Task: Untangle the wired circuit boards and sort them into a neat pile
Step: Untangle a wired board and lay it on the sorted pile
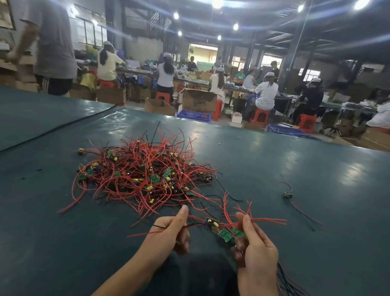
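Two bare forearms reach in from the bottom edge, and low on the right a loose trail of black and red wires [291, 289] hangs out below the right hand [257, 249]. That right hand has its fingers curled in, thumb and forefinger pinching a bunch of thin red wires [271, 220] whose ends fan out to the right. Just left of it, the left hand [171, 235] stands thumb-up, fingers curled round a red wire and a black one that poke out to its left. Strung between the two hands, raised over the mat, are small green circuit boards [225, 235] with yellow capacitors. They touch the right hand's fingers and run by wire to the left hand. How many boards are in that little cluster, I can't tell.

Underneath it all lies the dark green table mat [322, 175]. Beyond the hands, left of centre, sits the big tangled heap of red-wired green boards [143, 174], wires sticking out every way. Well off to the right, one lone wired board [288, 194] lies by itself on the mat.

Past the table's far edge are an open brown cardboard box [199, 101], blue plastic crates [194, 115], red plastic stools [260, 116] and seated workers [267, 92] at long benches. A standing person in a grey shirt [53, 41] is at far left.
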The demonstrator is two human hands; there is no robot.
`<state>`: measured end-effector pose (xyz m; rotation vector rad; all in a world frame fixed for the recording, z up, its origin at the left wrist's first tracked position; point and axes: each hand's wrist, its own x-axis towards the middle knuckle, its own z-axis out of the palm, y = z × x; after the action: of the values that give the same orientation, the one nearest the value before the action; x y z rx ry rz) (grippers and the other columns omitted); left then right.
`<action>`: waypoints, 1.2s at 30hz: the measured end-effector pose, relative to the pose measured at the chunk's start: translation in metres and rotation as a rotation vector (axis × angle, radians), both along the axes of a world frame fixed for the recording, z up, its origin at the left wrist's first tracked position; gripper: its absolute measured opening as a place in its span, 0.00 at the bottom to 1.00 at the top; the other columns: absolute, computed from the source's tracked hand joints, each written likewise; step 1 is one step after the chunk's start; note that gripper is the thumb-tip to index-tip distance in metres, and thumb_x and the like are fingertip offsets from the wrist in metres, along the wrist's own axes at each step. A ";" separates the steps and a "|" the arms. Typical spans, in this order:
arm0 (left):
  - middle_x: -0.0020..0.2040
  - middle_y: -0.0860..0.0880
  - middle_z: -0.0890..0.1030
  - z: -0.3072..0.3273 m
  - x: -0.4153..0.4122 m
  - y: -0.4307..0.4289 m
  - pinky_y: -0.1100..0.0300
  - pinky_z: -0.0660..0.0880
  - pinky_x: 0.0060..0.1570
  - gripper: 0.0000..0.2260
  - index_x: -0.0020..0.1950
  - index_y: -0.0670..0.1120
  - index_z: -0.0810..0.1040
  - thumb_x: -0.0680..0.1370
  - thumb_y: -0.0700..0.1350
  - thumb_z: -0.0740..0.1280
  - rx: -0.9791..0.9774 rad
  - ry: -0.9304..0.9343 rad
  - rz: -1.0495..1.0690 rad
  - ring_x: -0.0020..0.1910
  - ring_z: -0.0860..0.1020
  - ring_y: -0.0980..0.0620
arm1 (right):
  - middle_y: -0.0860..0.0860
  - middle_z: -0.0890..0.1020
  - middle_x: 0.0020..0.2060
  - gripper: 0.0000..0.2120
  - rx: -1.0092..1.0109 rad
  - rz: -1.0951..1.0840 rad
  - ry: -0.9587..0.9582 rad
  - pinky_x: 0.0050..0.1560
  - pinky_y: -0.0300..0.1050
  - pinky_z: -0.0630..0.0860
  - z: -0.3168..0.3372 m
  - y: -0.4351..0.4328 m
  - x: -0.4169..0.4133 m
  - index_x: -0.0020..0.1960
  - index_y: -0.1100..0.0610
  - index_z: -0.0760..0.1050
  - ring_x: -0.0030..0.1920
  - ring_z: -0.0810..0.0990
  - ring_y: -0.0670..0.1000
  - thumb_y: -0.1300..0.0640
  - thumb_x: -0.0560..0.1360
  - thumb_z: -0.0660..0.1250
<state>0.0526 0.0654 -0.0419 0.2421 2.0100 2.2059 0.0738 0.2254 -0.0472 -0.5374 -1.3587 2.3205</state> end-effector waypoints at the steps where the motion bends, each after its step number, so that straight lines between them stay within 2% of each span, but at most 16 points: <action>1: 0.26 0.44 0.76 -0.001 0.002 0.001 0.59 0.72 0.33 0.24 0.27 0.44 0.73 0.74 0.61 0.59 -0.020 -0.004 -0.056 0.27 0.75 0.49 | 0.46 0.73 0.23 0.09 0.009 -0.011 -0.010 0.18 0.33 0.59 -0.001 0.000 0.000 0.40 0.54 0.86 0.19 0.63 0.42 0.59 0.76 0.69; 4: 0.34 0.44 0.82 -0.004 0.005 0.002 0.61 0.72 0.32 0.23 0.42 0.43 0.78 0.73 0.64 0.63 -0.124 0.066 -0.173 0.31 0.78 0.50 | 0.46 0.72 0.22 0.08 0.051 0.015 -0.021 0.18 0.34 0.59 -0.004 -0.008 0.000 0.40 0.53 0.86 0.19 0.62 0.42 0.57 0.75 0.69; 6: 0.35 0.45 0.83 -0.003 0.006 0.004 0.63 0.73 0.33 0.21 0.46 0.45 0.80 0.71 0.63 0.66 -0.165 0.146 -0.141 0.33 0.79 0.52 | 0.46 0.73 0.22 0.08 0.099 0.065 -0.006 0.19 0.34 0.61 -0.005 -0.016 0.001 0.40 0.52 0.86 0.20 0.64 0.42 0.58 0.75 0.69; 8: 0.37 0.44 0.84 -0.002 0.006 0.005 0.64 0.75 0.37 0.20 0.44 0.46 0.82 0.71 0.62 0.64 -0.160 0.179 -0.080 0.35 0.81 0.52 | 0.45 0.77 0.24 0.09 0.174 0.108 0.001 0.26 0.36 0.67 -0.007 -0.023 0.003 0.40 0.51 0.86 0.22 0.70 0.42 0.57 0.75 0.69; 10: 0.35 0.43 0.84 -0.002 0.005 0.005 0.63 0.75 0.35 0.21 0.38 0.43 0.82 0.74 0.60 0.64 -0.110 0.162 -0.038 0.33 0.81 0.50 | 0.46 0.80 0.26 0.09 0.211 0.124 0.004 0.33 0.38 0.72 -0.007 -0.027 0.004 0.40 0.50 0.86 0.25 0.76 0.43 0.58 0.75 0.69; 14: 0.30 0.43 0.81 0.001 0.004 0.004 0.61 0.71 0.31 0.20 0.33 0.45 0.81 0.74 0.57 0.62 -0.123 0.179 -0.059 0.29 0.78 0.49 | 0.46 0.76 0.23 0.09 0.133 0.113 -0.014 0.20 0.34 0.59 -0.003 -0.023 0.003 0.40 0.52 0.86 0.20 0.63 0.42 0.59 0.75 0.69; 20: 0.27 0.43 0.79 0.006 -0.001 -0.004 0.62 0.72 0.30 0.23 0.30 0.45 0.80 0.78 0.59 0.62 -0.009 0.157 -0.062 0.28 0.77 0.49 | 0.49 0.75 0.29 0.08 -0.047 -0.014 0.055 0.19 0.35 0.58 0.006 0.005 0.000 0.40 0.58 0.86 0.21 0.61 0.43 0.61 0.75 0.68; 24: 0.27 0.42 0.78 0.003 -0.001 -0.002 0.62 0.73 0.30 0.23 0.30 0.45 0.80 0.72 0.62 0.61 0.070 0.087 -0.064 0.27 0.76 0.50 | 0.49 0.79 0.33 0.09 -0.070 -0.021 0.075 0.18 0.35 0.58 0.008 0.004 0.001 0.40 0.58 0.85 0.21 0.61 0.43 0.59 0.76 0.68; 27: 0.27 0.42 0.78 0.002 -0.001 0.002 0.61 0.73 0.29 0.25 0.29 0.45 0.80 0.71 0.64 0.58 0.112 0.029 -0.086 0.26 0.76 0.50 | 0.46 0.78 0.30 0.10 0.069 0.053 0.052 0.19 0.35 0.60 0.006 -0.003 0.004 0.40 0.55 0.85 0.21 0.63 0.43 0.49 0.71 0.71; 28: 0.27 0.42 0.78 0.001 0.000 0.004 0.61 0.73 0.30 0.27 0.28 0.45 0.80 0.71 0.65 0.57 0.114 0.017 -0.097 0.26 0.76 0.49 | 0.45 0.76 0.27 0.15 0.156 0.115 0.034 0.21 0.36 0.62 0.005 -0.008 0.005 0.41 0.56 0.85 0.22 0.64 0.43 0.44 0.67 0.71; 29: 0.27 0.43 0.77 0.001 0.001 0.005 0.61 0.74 0.30 0.28 0.28 0.45 0.79 0.71 0.66 0.56 0.108 0.002 -0.107 0.26 0.76 0.49 | 0.47 0.74 0.25 0.21 0.256 0.198 0.027 0.24 0.38 0.67 0.002 -0.015 0.007 0.42 0.57 0.84 0.23 0.67 0.45 0.39 0.64 0.70; 31: 0.29 0.44 0.79 -0.002 0.003 0.005 0.61 0.75 0.36 0.31 0.29 0.45 0.79 0.68 0.70 0.55 0.049 -0.049 -0.109 0.28 0.77 0.50 | 0.56 0.77 0.27 0.29 0.422 0.425 0.057 0.37 0.49 0.77 -0.002 -0.032 0.012 0.42 0.61 0.82 0.30 0.75 0.50 0.33 0.68 0.65; 32: 0.32 0.45 0.80 -0.003 0.003 0.005 0.60 0.75 0.42 0.32 0.33 0.45 0.79 0.66 0.73 0.54 -0.006 -0.090 -0.089 0.32 0.79 0.51 | 0.60 0.79 0.30 0.31 0.483 0.513 0.061 0.43 0.52 0.78 -0.004 -0.039 0.015 0.41 0.62 0.81 0.33 0.78 0.51 0.32 0.71 0.62; 34: 0.38 0.49 0.81 -0.006 0.002 0.003 0.61 0.74 0.52 0.32 0.39 0.49 0.78 0.63 0.75 0.53 -0.133 -0.148 -0.028 0.40 0.80 0.55 | 0.57 0.82 0.32 0.28 0.577 0.535 0.015 0.44 0.44 0.78 -0.006 -0.044 0.019 0.38 0.54 0.82 0.35 0.79 0.46 0.35 0.75 0.55; 35: 0.35 0.51 0.79 -0.005 0.003 0.003 0.66 0.73 0.50 0.29 0.33 0.51 0.76 0.63 0.74 0.51 -0.174 -0.136 -0.019 0.38 0.79 0.57 | 0.53 0.80 0.28 0.27 0.627 0.514 -0.007 0.41 0.41 0.76 -0.007 -0.044 0.019 0.33 0.50 0.82 0.33 0.78 0.44 0.37 0.77 0.54; 36: 0.29 0.52 0.76 -0.002 0.003 0.004 0.70 0.72 0.42 0.28 0.27 0.51 0.71 0.64 0.74 0.50 -0.197 -0.114 -0.025 0.31 0.77 0.59 | 0.50 0.76 0.24 0.29 0.689 0.492 -0.036 0.38 0.42 0.73 -0.008 -0.043 0.019 0.27 0.49 0.78 0.30 0.76 0.43 0.39 0.79 0.53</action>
<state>0.0560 0.0693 -0.0439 0.1138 2.1290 1.9424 0.0929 0.1826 -0.0551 -0.0230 -2.3588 1.9559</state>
